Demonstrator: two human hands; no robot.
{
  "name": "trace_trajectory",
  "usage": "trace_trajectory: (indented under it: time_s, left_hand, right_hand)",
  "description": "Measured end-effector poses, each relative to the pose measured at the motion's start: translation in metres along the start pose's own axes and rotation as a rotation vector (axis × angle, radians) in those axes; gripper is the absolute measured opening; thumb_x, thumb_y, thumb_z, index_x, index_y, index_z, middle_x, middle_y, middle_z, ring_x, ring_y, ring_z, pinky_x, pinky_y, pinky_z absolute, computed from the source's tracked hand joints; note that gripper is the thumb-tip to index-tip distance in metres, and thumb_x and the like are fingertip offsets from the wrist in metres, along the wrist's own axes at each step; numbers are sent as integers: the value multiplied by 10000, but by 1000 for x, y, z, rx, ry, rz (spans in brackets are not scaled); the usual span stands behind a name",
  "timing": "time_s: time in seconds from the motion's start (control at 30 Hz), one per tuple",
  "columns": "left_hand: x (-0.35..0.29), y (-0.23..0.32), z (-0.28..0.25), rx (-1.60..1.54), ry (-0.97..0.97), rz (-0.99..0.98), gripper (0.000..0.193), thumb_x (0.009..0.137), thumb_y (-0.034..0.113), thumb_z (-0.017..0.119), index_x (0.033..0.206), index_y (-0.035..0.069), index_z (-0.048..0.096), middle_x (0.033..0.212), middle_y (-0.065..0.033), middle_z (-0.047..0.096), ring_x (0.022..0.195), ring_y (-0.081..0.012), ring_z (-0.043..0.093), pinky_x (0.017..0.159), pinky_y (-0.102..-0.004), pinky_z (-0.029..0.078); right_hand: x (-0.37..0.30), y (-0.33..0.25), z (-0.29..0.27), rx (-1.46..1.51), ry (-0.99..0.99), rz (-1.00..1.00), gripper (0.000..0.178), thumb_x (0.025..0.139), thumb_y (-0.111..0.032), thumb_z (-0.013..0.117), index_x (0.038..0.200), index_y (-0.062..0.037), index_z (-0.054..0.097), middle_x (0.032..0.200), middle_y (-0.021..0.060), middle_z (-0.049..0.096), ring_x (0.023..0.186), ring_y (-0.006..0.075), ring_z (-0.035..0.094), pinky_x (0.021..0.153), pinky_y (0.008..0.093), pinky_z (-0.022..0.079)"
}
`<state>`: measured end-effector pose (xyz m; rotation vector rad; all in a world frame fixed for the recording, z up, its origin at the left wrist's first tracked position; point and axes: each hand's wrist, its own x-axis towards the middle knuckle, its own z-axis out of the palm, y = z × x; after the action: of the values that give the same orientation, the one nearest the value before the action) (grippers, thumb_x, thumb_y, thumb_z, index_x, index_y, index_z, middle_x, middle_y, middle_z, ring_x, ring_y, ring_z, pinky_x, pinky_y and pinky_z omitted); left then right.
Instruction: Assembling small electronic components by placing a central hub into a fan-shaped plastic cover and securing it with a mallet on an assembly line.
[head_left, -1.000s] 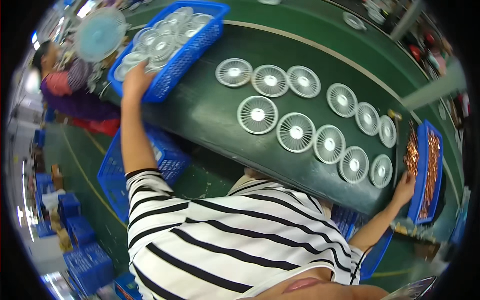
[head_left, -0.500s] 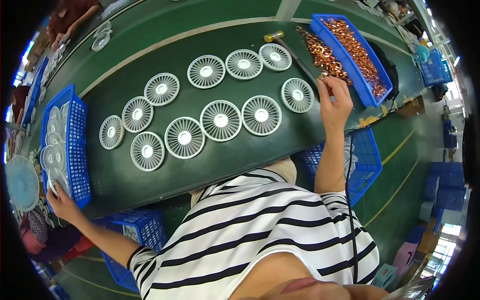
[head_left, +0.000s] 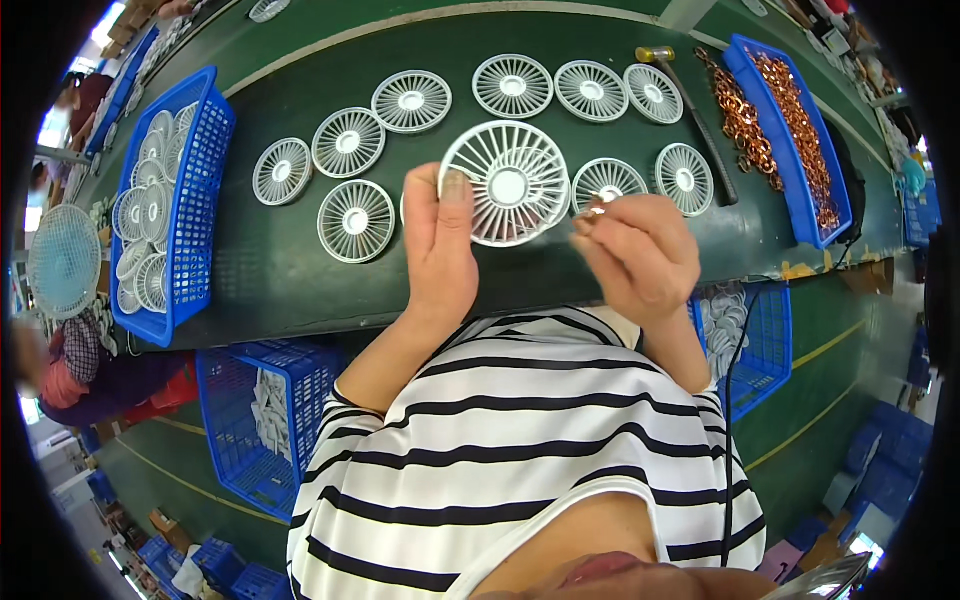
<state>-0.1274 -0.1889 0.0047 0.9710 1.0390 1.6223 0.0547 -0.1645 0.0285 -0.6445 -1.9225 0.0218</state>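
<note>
Over the middle of the table, my left hand [head_left: 438, 262] grips a round white spoked disc [head_left: 510, 186] by its left edge, thumb on the front. The disc is raised and faces me. Just right of it, the bent fingers of my right hand [head_left: 645, 262] pinch a small shiny copper-coloured piece [head_left: 598, 204], partly hidden by the fingertips. Two rows of similar white discs [head_left: 355, 221] lie on the green table [head_left: 270, 270]. The raised disc and my hands cover part of the nearer row.
A hammer [head_left: 705, 125] with a yellowish head lies right of the discs. Beyond it are a loose heap of copper-coloured pieces [head_left: 745, 120] and a long blue bin [head_left: 808, 215] full of them. At left stands a blue basket [head_left: 197, 255] of discs. More blue baskets [head_left: 250, 430] sit below the table edge.
My left hand has come from the left basket to the middle, bringing a white disc. My right hand has moved left from the copper heap with a small piece. The view has shifted.
</note>
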Motion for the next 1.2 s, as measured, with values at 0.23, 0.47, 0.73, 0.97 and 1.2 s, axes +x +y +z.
trace_trajectory:
  time_s: [0.23,0.47,0.73,0.97,1.2]
  left_hand:
    - [-5,-1,11,41,-179,-10,264,999,174,418,1198,0,409,1084,-65,511,935,-83,471,832,-236,415]
    - [-7,-20,9,46,-258,-17,275,916,43,499,1150,-13,365,1067,-106,548,877,-117,543,786,-262,457]
    - [-3,-18,15,-31,-258,-95,298,900,16,474,1181,-14,378,1120,-112,534,1009,-138,520,913,-286,416]
    - [-10,2,5,-201,-374,-405,517,898,98,601,1339,-34,366,1212,-105,540,1054,-160,575,891,-286,483]
    - [-8,4,-11,160,-271,-98,428,875,38,613,1268,-41,462,1140,-84,575,1000,-125,573,881,-267,462]
  right_hand:
    - [1,-3,25,-18,-30,60,208,658,-67,767,817,-57,634,790,43,622,651,209,587,540,297,453]
    - [-9,1,40,-76,-112,233,120,734,-49,681,802,-43,582,749,72,557,642,257,532,537,344,428]
    - [-13,-5,31,-207,-16,357,260,734,-136,720,971,-56,650,983,63,650,1000,267,574,880,415,394]
    - [-11,4,-1,-18,-307,153,284,754,-271,716,996,-121,714,1167,-9,648,1275,276,459,1078,484,256]
    - [-18,31,-23,289,-270,432,297,803,-36,650,1099,-18,660,1182,129,634,1090,273,611,874,341,490]
